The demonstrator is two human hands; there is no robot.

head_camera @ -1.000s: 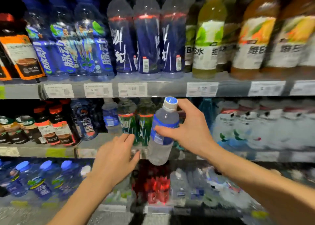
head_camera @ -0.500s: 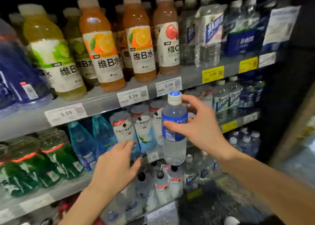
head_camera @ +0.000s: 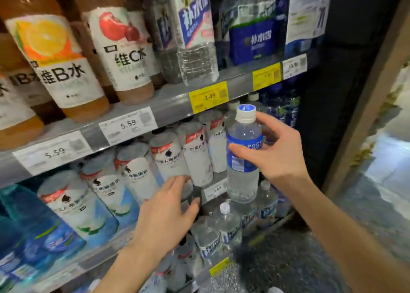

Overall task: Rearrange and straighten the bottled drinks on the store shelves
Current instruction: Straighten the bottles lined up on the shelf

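Note:
My right hand [head_camera: 275, 150] grips a clear bottle with a blue label and a white-and-blue cap [head_camera: 243, 153], upright in the air in front of the middle shelf's right end. My left hand [head_camera: 168, 212] hovers lower and to the left, fingers relaxed and holding nothing, just in front of a row of white-labelled bottles [head_camera: 195, 153] on the middle shelf. Behind the held bottle stand dark blue bottles [head_camera: 281, 106], partly hidden by it.
The upper shelf [head_camera: 173, 106] carries orange drink bottles [head_camera: 57, 66], a red-fruit bottle [head_camera: 124, 50] and clear water bottles [head_camera: 195, 33]. Small clear bottles [head_camera: 228, 224] fill the shelf below. A dark cabinet frame [head_camera: 346, 93] closes the right side; floor lies beyond.
The view has swung right along the shelves and closer. My right hand still carries the blue-label bottle, now at the shelf's right end; my left hand stays open below it.

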